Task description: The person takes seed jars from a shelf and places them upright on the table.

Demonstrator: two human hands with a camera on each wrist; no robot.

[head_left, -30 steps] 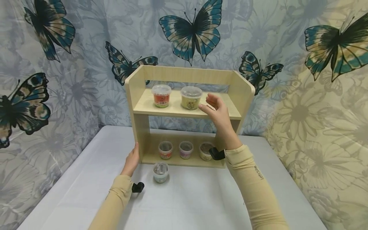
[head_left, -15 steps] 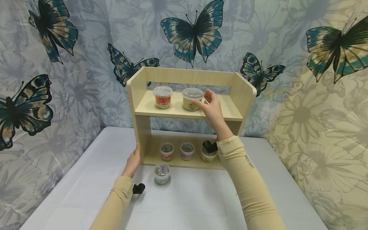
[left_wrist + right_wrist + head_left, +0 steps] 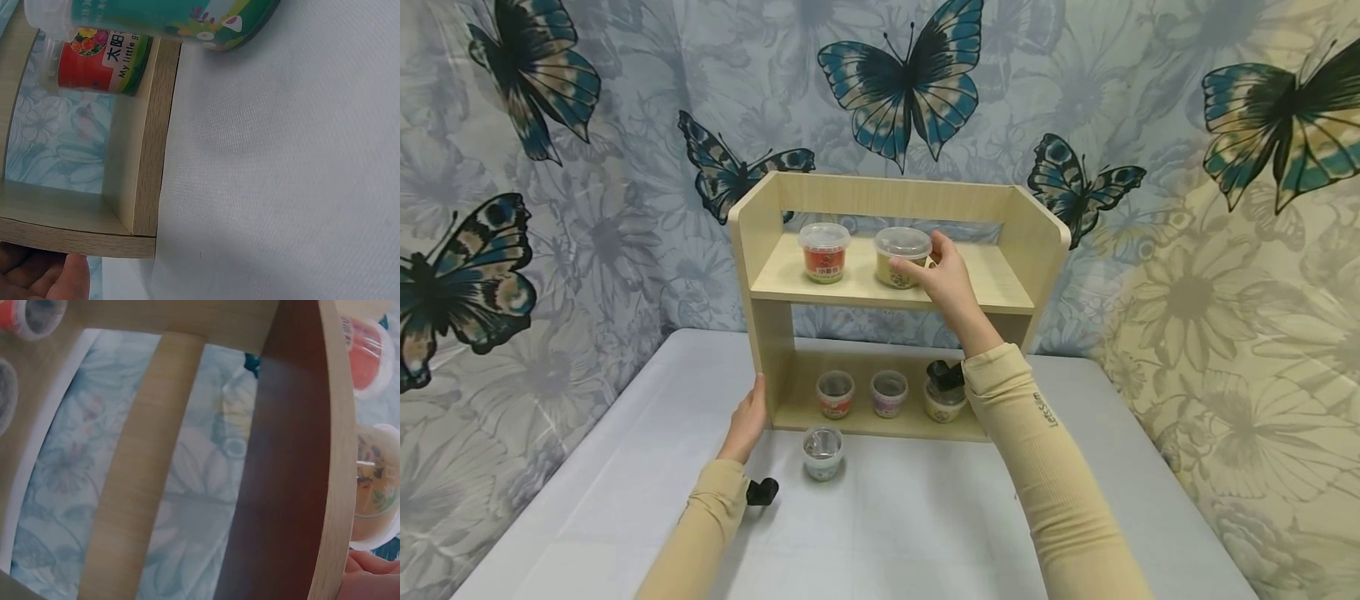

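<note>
My right hand (image 3: 951,283) holds a clear-lidded plastic tub with a yellow label (image 3: 884,258) on the upper shelf, thumb across its front and fingers round its right side. In the right wrist view, fingers (image 3: 372,565) show at the lid end of that tub (image 3: 375,487). My left hand (image 3: 747,423) rests against the outer left side panel of the pale wooden shelf unit (image 3: 767,333). In the left wrist view its fingers (image 3: 72,278) touch that panel from outside. A red-labelled tub (image 3: 824,260) stands left of the yellow one.
On the lower shelf stand a small red-labelled tub (image 3: 835,396), a purple-labelled tub (image 3: 889,395) and a pale one (image 3: 943,408), partly behind the black wrist camera (image 3: 945,375). Another tub (image 3: 823,454) stands on the white tabletop (image 3: 880,533) before the unit.
My right hand has moved left from beside the yellow-labelled tub and taken hold of it. The left hand stays at the side panel. The view has shifted slightly.
</note>
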